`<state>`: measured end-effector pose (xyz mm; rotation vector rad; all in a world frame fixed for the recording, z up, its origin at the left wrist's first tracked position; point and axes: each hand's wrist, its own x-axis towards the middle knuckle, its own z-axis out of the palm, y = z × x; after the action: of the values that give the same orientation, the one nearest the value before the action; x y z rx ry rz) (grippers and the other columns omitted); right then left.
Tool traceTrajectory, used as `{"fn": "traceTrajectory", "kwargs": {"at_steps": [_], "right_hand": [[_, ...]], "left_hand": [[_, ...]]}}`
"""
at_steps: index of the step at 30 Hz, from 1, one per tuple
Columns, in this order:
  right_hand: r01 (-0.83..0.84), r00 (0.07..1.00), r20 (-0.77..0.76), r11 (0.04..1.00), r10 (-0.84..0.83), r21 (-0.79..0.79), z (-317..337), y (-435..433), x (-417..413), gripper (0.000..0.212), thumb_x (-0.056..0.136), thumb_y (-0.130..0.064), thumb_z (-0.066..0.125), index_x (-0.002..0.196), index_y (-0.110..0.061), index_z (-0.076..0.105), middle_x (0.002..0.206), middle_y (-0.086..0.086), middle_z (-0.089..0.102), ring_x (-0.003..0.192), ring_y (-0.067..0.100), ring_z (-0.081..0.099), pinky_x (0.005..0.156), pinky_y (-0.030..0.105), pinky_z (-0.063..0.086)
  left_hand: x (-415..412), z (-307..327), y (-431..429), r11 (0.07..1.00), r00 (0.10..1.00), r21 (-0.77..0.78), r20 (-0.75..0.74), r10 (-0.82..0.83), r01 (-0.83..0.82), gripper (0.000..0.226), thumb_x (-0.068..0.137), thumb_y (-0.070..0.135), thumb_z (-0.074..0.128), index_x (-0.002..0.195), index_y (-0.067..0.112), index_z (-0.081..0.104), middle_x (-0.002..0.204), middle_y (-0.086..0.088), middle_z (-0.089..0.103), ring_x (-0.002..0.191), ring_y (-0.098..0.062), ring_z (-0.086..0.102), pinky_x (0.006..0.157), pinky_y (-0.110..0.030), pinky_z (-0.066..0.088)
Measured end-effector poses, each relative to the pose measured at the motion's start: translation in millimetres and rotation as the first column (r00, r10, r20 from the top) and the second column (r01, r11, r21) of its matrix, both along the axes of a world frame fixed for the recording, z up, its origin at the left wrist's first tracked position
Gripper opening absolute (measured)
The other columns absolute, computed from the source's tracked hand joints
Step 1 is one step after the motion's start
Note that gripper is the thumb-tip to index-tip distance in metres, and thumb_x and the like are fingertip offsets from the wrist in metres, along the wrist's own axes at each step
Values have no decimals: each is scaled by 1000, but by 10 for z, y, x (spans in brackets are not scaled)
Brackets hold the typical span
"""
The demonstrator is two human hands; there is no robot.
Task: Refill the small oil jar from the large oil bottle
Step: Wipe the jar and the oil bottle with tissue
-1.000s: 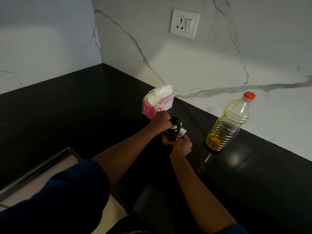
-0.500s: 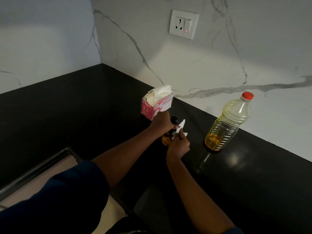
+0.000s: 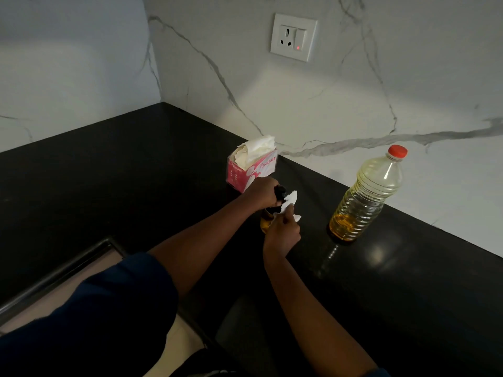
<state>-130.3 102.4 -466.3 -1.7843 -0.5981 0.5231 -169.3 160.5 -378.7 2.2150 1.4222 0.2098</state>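
Head view: your left hand (image 3: 261, 194) is curled round the dark neck of the small amber oil jar (image 3: 265, 223), which stands on the black stone counter (image 3: 136, 172). Your right hand (image 3: 283, 233) pinches a crumpled white tissue (image 3: 290, 203) against the jar's right side. Just behind the jar sits the pink cardboard tissue box (image 3: 246, 171), close to your left knuckles. Well to the jar's right stands the large clear plastic oil bottle (image 3: 364, 197), its red cap (image 3: 397, 151) on. Left of the jar the counter stretches to the wall corner; nearer you a metal rim (image 3: 68, 265) cuts it. Your hands hide most of the jar, so you cannot make out its top.
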Motion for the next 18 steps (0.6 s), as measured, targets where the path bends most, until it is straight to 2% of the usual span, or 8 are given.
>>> {"fn": "traceTrajectory", "kwargs": {"at_steps": [3, 5, 8, 9, 13, 16, 18], "right_hand": [[-1, 996, -87, 999, 5, 43, 38, 42, 89, 39, 97, -10, 39, 135, -14, 48, 101, 8, 67, 79, 14, 58, 70, 25, 47], [-29, 994, -108, 997, 36, 70, 59, 62, 141, 36, 98, -14, 37, 130, -15, 54, 100, 4, 65, 88, 16, 61, 77, 26, 47], [-83, 994, -69, 992, 89, 95, 133, 129, 208, 29, 98, -19, 38, 105, -12, 66, 89, -1, 64, 91, 16, 63, 82, 29, 49], [-95, 993, -59, 991, 100, 91, 159, 162, 229, 28, 99, -20, 40, 103, -12, 67, 89, 0, 65, 89, 16, 63, 81, 29, 50], [-124, 988, -86, 989, 131, 76, 199, 236, 312, 26, 97, -16, 45, 110, -8, 66, 99, 4, 70, 90, 16, 66, 87, 34, 53], [-99, 988, -110, 992, 107, 75, 163, 176, 286, 29, 96, -17, 48, 121, -11, 61, 112, 4, 68, 97, 13, 65, 92, 32, 52], [-94, 994, -55, 991, 99, 94, 118, 78, 200, 31, 96, -17, 48, 125, -12, 58, 117, 4, 66, 100, 13, 64, 93, 29, 51]], "left_hand": [[-7, -10, 25, 1000, 1000, -9, -16, 25, -25, 45, 83, 28, 67, 120, 5, 54, 118, -12, 61, 112, -24, 56, 84, -25, 40], [-11, -21, 39, 999, 999, -22, -2, 48, -48, 44, 83, 32, 67, 116, 4, 56, 114, -12, 63, 108, -24, 58, 81, -24, 39], [-16, -20, 50, 997, 999, -57, 0, 51, -51, 41, 85, 27, 65, 117, 3, 56, 115, -13, 62, 107, -24, 58, 83, -25, 41], [-18, -20, 57, 996, 999, -75, -4, 49, -49, 41, 85, 24, 66, 119, 3, 55, 116, -13, 61, 108, -24, 58, 85, -25, 42], [-8, -33, 63, 995, 996, -57, -4, 86, -86, 44, 82, 17, 68, 122, 3, 55, 119, -13, 60, 112, -25, 57, 89, -26, 42], [18, -75, 46, 993, 993, -2, 23, 119, -119, 39, 83, 16, 67, 118, 2, 57, 114, -13, 63, 107, -24, 59, 84, -24, 42], [31, -90, 44, 990, 989, 24, 39, 141, -142, 31, 87, 13, 61, 116, 1, 58, 112, -14, 63, 104, -23, 60, 79, -23, 42]]}}
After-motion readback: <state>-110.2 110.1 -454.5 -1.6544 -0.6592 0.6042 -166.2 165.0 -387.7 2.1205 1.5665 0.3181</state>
